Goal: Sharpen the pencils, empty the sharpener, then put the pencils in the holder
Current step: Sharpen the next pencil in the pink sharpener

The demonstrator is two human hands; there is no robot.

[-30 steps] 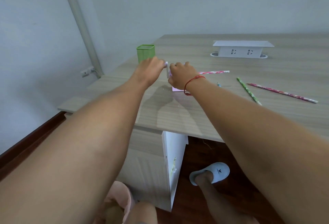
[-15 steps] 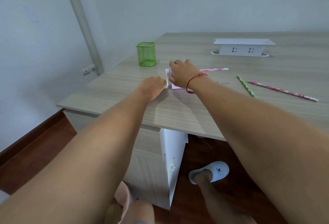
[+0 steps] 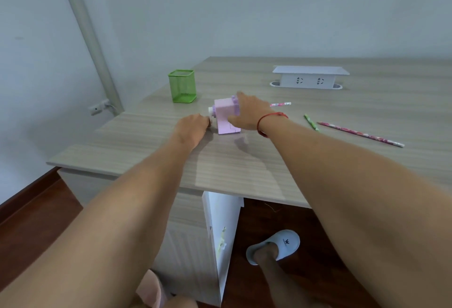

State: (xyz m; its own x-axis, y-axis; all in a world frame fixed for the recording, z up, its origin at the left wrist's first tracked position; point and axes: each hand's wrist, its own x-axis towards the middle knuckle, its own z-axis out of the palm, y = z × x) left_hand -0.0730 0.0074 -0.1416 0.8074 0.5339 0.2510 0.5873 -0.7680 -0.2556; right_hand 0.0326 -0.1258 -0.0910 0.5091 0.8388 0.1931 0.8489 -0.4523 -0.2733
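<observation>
A pink box-shaped pencil sharpener [image 3: 226, 118] stands on the wooden desk [image 3: 244, 168]. My right hand [image 3: 249, 114] holds it from the right, thumb on the front face and fingers over the top. My left hand [image 3: 193, 126] is curled at the sharpener's left side, where the crank [image 3: 210, 111] sits; the handle itself is hidden in its fingers. A pink patterned pencil [image 3: 281, 104] sticks out to the right from behind my right hand. A green pencil [image 3: 310, 121] and another pink pencil [image 3: 362, 134] lie further right. The green mesh holder [image 3: 182, 86] stands behind and left.
A white socket box [image 3: 310, 79] sits at the back of the desk. The desk's left edge runs close to the holder, beside a wall with a pipe [image 3: 93, 46]. Below the desk are a white cabinet panel [image 3: 220, 246] and a foot in a white slipper [image 3: 276, 246].
My left hand has swung from up by the holder down to the desk at the sharpener's left, as in a crank turn. My right hand stayed on the sharpener, which now shows more.
</observation>
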